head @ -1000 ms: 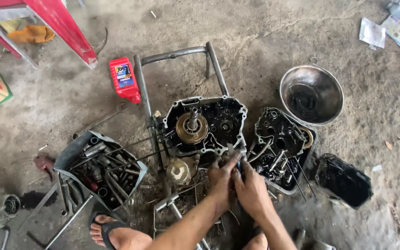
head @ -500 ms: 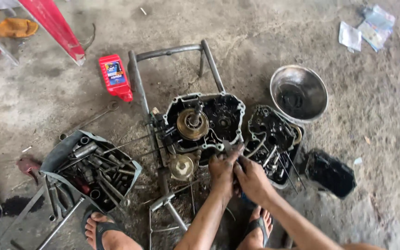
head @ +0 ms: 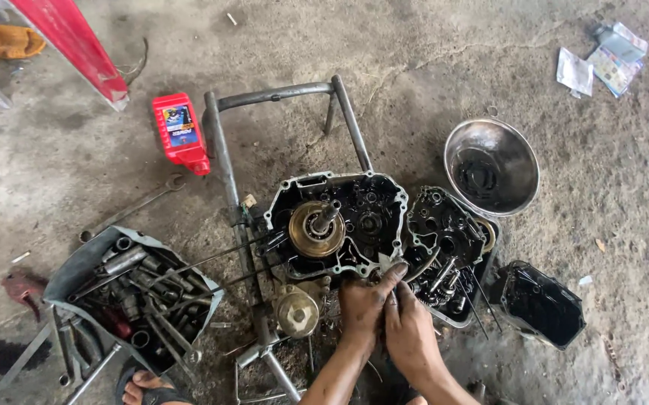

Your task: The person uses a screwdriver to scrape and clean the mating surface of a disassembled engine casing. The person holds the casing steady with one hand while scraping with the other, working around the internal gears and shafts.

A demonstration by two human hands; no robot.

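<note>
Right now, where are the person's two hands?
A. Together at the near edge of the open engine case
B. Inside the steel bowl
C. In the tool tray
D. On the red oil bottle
A: the left hand and right hand meet side by side at the lower rim of the open engine case, away from the steel bowl.

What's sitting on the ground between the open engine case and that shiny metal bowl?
Between the engine case and the metal bowl, the head view shows a second black casing half full of oily parts.
</note>
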